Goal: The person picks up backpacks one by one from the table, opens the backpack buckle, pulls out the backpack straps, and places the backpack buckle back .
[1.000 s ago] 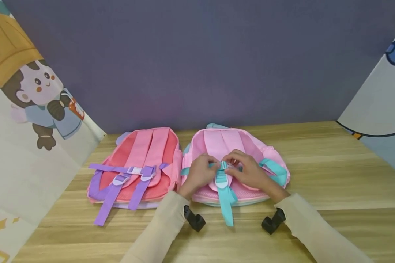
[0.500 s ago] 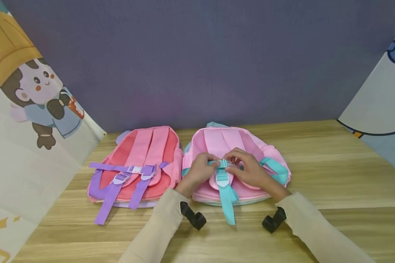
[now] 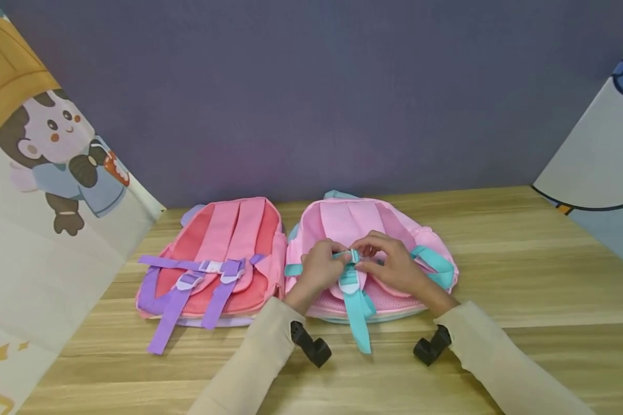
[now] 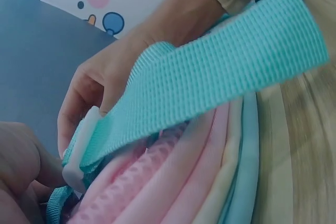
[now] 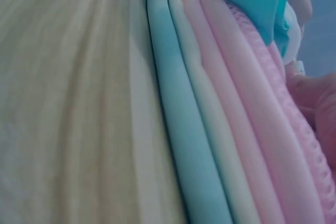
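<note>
The hands (image 3: 321, 270) (image 3: 394, 266) pinch the teal buckle (image 3: 354, 256), its fastening seemingly unfinished; the white buckle (image 3: 211, 266) at 9 o'clock looks joined.

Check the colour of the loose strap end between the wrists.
The strap end is turquoise with a ribbed weave, clearest in the left wrist view.

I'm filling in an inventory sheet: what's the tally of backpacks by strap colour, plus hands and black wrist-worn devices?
Purple-strapped backpack: 1
Teal-strapped backpack: 1
Hands, left hand and right hand: 2
Black wrist-worn devices: 2
Total: 6
</note>
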Action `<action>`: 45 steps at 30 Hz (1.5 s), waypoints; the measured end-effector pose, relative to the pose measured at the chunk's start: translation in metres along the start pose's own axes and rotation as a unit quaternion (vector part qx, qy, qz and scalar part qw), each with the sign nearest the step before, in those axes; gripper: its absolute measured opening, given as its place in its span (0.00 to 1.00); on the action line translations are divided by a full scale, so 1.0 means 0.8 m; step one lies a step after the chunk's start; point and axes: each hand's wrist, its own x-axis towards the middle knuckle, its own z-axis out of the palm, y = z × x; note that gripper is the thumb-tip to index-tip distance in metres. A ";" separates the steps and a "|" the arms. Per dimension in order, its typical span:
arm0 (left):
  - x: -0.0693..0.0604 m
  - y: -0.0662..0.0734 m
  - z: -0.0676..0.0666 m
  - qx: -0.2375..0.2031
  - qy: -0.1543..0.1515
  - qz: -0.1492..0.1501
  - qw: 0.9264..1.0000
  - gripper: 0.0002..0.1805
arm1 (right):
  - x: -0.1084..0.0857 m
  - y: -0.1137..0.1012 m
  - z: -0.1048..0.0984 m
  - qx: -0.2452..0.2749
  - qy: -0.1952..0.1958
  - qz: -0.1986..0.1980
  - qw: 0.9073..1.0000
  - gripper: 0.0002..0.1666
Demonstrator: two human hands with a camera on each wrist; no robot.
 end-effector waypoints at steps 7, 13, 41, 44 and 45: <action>0.001 -0.002 -0.009 0.016 -0.037 0.032 0.999 0.09 | 0.001 -0.001 0.002 -0.012 0.001 -0.004 1.000 0.16; 0.001 -0.008 -0.021 -0.011 -0.065 0.015 0.998 0.09 | 0.003 -0.004 0.007 -0.015 -0.011 -0.009 1.000 0.15; 0.000 -0.007 -0.016 -0.044 -0.070 0.031 0.996 0.08 | -0.002 -0.001 0.001 -0.007 0.018 0.009 1.000 0.15; 0.002 -0.010 -0.020 -0.050 -0.090 0.043 0.994 0.08 | -0.002 0.000 0.002 -0.007 0.017 0.015 1.000 0.16; 0.002 -0.010 -0.020 -0.049 -0.089 0.046 0.994 0.08 | -0.002 0.000 0.002 -0.008 0.017 0.016 1.000 0.16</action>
